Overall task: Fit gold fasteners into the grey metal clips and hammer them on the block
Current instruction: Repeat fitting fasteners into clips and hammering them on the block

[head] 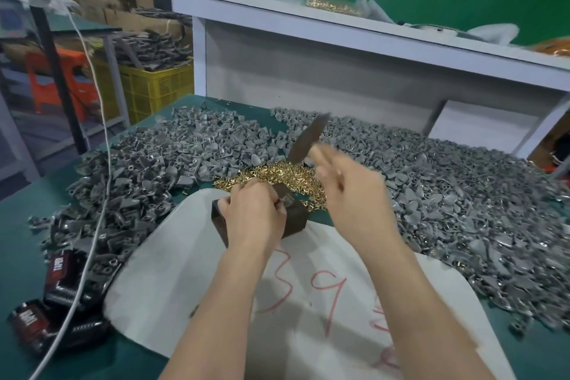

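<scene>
We start with the writing: red handwritten numerals (308, 293) sprawl across the white sheet (216, 287). They look like a 3 and a 9, and the marks further right are too smeared for us to read. At lower left, the dark red-and-black packs (61, 271) carry white lettering we cannot make out, and a white cable (101, 194) runs over them and up across the green table (30, 210).

All around lies the heap of grey metal clips (462, 194), wrapping the work spot on the left, back and right. The gold fasteners (277, 171) sit in a small pile just behind the block (296, 216), which stands at the far edge of the white sheet. Beyond the table we see a yellow crate (157, 86) and a white shelf (339, 31).

Now the hands. The left hand (253, 213) rests on top of the block, fingers curled, pinching one clip (285, 199) against it and hiding much of the block's top. The right hand (348, 191) is raised and motion-blurred, wrapped round the handle of the hammer (308, 136), whose dark head points up over the gold pile.
</scene>
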